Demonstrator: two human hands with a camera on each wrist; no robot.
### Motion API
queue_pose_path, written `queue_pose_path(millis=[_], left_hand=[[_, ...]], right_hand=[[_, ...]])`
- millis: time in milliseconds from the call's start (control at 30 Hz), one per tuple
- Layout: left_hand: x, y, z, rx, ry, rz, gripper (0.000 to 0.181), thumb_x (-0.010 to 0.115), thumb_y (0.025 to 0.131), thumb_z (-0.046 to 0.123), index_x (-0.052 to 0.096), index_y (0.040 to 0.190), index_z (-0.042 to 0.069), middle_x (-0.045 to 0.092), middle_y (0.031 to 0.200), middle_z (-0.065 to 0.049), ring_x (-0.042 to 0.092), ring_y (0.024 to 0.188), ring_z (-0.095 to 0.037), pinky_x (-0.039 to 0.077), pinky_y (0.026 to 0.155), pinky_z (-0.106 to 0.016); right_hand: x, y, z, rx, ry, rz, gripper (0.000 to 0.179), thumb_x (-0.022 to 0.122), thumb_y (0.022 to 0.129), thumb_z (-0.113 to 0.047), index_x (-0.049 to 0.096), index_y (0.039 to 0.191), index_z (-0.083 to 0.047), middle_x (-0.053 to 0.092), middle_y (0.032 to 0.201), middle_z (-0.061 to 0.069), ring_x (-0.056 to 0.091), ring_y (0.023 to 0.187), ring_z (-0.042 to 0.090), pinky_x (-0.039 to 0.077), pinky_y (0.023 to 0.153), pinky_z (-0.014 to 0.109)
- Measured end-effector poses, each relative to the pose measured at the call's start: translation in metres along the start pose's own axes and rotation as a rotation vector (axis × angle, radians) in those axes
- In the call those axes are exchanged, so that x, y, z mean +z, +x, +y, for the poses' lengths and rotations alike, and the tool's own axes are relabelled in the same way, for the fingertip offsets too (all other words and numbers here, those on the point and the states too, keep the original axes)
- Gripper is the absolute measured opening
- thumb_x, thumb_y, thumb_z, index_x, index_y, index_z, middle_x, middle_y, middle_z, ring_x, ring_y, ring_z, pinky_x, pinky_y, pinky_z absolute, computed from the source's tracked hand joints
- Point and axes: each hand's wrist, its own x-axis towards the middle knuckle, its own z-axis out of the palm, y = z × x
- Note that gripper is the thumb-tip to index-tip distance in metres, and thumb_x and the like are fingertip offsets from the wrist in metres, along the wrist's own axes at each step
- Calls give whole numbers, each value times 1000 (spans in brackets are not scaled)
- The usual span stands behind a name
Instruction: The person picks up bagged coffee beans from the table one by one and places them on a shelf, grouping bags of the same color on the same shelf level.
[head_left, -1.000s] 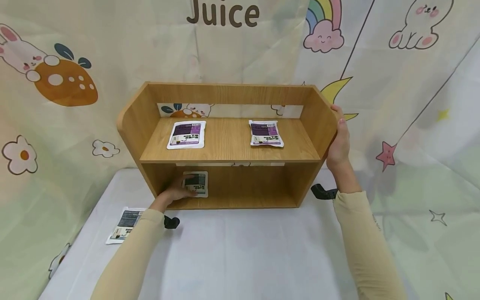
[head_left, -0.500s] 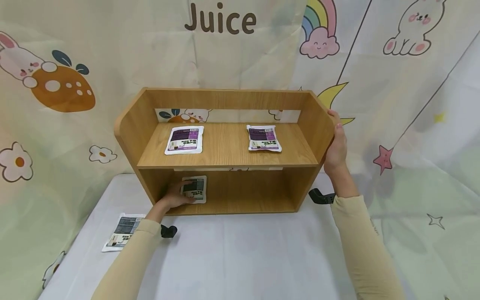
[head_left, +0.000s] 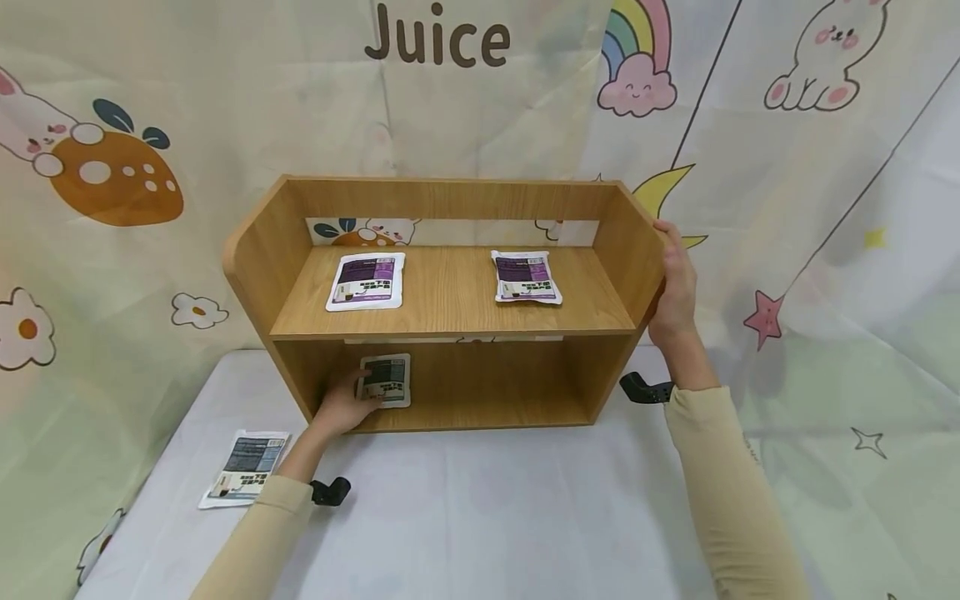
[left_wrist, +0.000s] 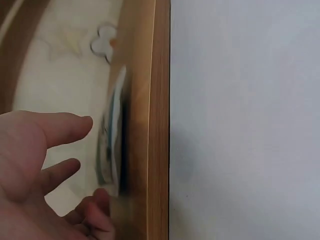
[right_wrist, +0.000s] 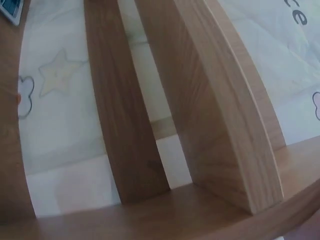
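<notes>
A wooden two-tier shelf (head_left: 453, 320) stands on the white table. On its lower tier, at the left, lies a flat packet (head_left: 388, 385) with a dark-and-white label. My left hand (head_left: 345, 405) reaches in beside that packet's left edge. The left wrist view shows the fingers (left_wrist: 65, 127) spread apart, with a gap between most of them and the packet (left_wrist: 115, 135); one lower fingertip is close to its end. My right hand (head_left: 675, 287) rests against the outside of the shelf's right panel, its fingers pointing upward. Little of that hand shows in the right wrist view.
Two packets with purple labels lie on the upper tier, one at left (head_left: 366, 282) and one at right (head_left: 527, 277). Another dark-labelled packet (head_left: 246, 468) is on the table (head_left: 480, 517) left of the shelf. A printed cloth (head_left: 480, 108) hangs behind.
My left hand has drawn back slightly to the left from the lower packet, which stays on the lower tier. The head view has shifted a little. The right hand keeps its place on the panel.
</notes>
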Motion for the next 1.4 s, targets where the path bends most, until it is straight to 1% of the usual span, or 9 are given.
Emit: queue_pose_path(millis=[200, 333, 567, 700, 833, 1000, 1100, 1200, 1400], left_hand=[[-7, -31, 9, 44, -12, -43, 49, 66, 91, 17, 51, 132, -6, 57, 119, -23, 54, 107, -37, 45, 87, -50], [-18, -51, 13, 58, -15, -94, 46, 67, 92, 20, 54, 130, -3, 59, 102, -13, 54, 90, -26, 46, 74, -39], [-55, -93, 29, 103, -60, -191, 39, 65, 94, 27, 58, 126, 6, 61, 112, -9, 57, 99, -24, 49, 76, -38], [-82, -114, 27, 136, -54, -266, 39, 63, 95, 33, 57, 127, 11, 60, 114, -7, 57, 94, -22, 49, 73, -35], [-109, -130, 14, 178, -68, -292, 35, 59, 98, 33, 56, 128, 15, 59, 116, -3, 61, 94, -20, 50, 78, -32], [-135, -141, -12, 230, -52, -188, 25, 59, 98, 21, 59, 122, 13, 61, 116, -3, 62, 96, -15, 49, 79, -28], [-141, -146, -33, 240, -30, -122, 22, 59, 98, 15, 60, 118, 9, 62, 112, -3, 62, 93, -13, 50, 75, -27], [-143, -152, -52, 207, -49, -73, 23, 60, 97, 12, 59, 119, 4, 60, 110, -4, 62, 90, -12, 50, 72, -26], [-147, -159, -79, 142, -68, -41, 35, 59, 98, 12, 53, 128, -4, 59, 111, -17, 63, 88, -17, 51, 70, -26]], right_hand=[[-2, 0, -2, 61, 81, 3, 46, 40, 97, -38, 47, 140, -23, 40, 136, 6, 34, 119, 24, 23, 91, 44], [-2, 0, -3, 57, 93, 3, 46, 40, 99, -40, 46, 141, -25, 39, 137, 6, 33, 120, 24, 22, 91, 44], [-1, -2, -4, 42, 139, 10, 40, 40, 100, -37, 50, 136, -24, 41, 135, 7, 35, 119, 24, 22, 91, 43], [0, -6, -4, 59, 161, 26, 42, 39, 99, -41, 50, 136, -23, 43, 134, 8, 36, 119, 23, 23, 91, 42], [0, -5, -5, 68, 178, 18, 43, 38, 98, -39, 51, 135, -22, 44, 133, 8, 37, 118, 22, 24, 91, 42], [-2, 2, -9, 65, 233, 4, 38, 40, 95, -27, 54, 129, -18, 42, 132, 8, 35, 117, 24, 22, 90, 42], [-2, 5, -11, 83, 289, 6, 34, 39, 94, -20, 56, 123, -15, 42, 130, 9, 36, 115, 25, 22, 89, 42], [-1, 6, -12, 104, 291, 1, 34, 37, 94, -18, 56, 122, -16, 41, 129, 8, 36, 114, 25, 22, 89, 41], [0, 3, -14, 132, 261, 1, 34, 39, 96, -24, 55, 126, -20, 38, 134, 6, 33, 118, 24, 20, 90, 42]])
